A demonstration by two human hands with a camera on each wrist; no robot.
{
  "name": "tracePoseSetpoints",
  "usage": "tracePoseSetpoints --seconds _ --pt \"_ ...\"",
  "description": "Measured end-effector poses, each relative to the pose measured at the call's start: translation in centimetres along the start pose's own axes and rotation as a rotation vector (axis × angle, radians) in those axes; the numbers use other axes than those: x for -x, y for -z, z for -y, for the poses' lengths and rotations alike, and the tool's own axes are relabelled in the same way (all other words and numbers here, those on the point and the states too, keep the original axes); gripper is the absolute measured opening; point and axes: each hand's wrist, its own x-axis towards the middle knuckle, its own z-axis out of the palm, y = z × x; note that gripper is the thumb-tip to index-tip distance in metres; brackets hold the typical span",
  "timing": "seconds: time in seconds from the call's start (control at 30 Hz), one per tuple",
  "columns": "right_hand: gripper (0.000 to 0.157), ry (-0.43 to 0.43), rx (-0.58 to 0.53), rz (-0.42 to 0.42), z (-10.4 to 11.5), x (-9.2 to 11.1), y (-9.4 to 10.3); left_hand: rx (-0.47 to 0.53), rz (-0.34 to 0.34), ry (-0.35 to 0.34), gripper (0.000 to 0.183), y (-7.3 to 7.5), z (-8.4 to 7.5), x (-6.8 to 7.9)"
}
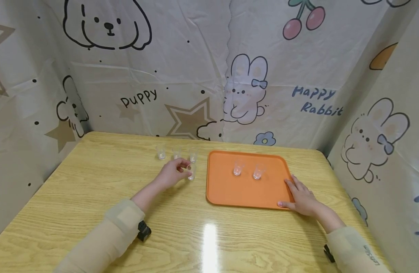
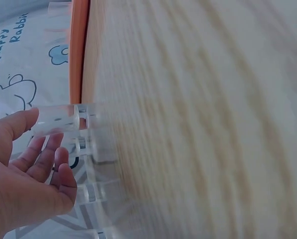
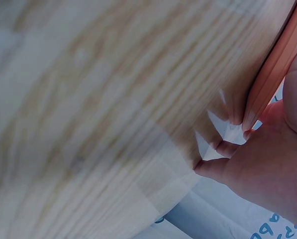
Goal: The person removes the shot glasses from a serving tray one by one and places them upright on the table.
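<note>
A small, clear, colourless cup (image 1: 191,175) is upright near the middle of the frame, just left of the orange tray (image 1: 248,197). Well apart from each other, the left hand (image 1: 172,174) pinches the cup between thumb and fingers, while the right hand (image 1: 303,199), fingers spread, touches the tray's right edge. The left sleeve (image 1: 105,235) angles up from lower left, the right sleeve (image 1: 352,246) from lower right.

Tray (image 1: 243,193) on table (image 1: 175,237), two cups (image 1: 237,170) on tray; left of tray, single cup (image 1: 191,175), row of three cups (image 1: 161,154) behind.
</note>
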Motion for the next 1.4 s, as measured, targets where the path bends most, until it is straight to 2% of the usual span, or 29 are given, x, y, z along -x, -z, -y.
tracePoseSetpoints --seconds 0.27,0.67,0.93,1.13,1.27,1.4 --pt "0.092 0.0 0.006 -0.007 0.0 0.0 0.0 0.013 -0.001 0.006 0.038 0.1 0.1 0.1" --pt "0.092 0.006 0.003 -0.011 0.0 0.1 -0.2 0.004 -0.01 0.047 0.048 1.0 -0.8 0.3" --pt "0.091 0.038 0.026 -0.05 0.0 0.0 0.0 -0.003 -0.014 -0.007 0.05 1.6 -2.2 -0.1" --pt "0.091 0.029 0.034 -0.035 -0.1 -0.3 0.4 0.01 -0.017 -0.041 0.051 1.7 -3.8 -0.4" --pt "0.091 0.025 0.023 -0.027 0.0 -0.2 0.4 0.024 -0.011 -0.069 0.051 1.2 -4.7 -0.6" --pt "0.091 0.019 0.016 -0.021 0.1 0.0 0.2 0.022 0.003 -0.09 0.051 0.0 -5.6 -0.9"
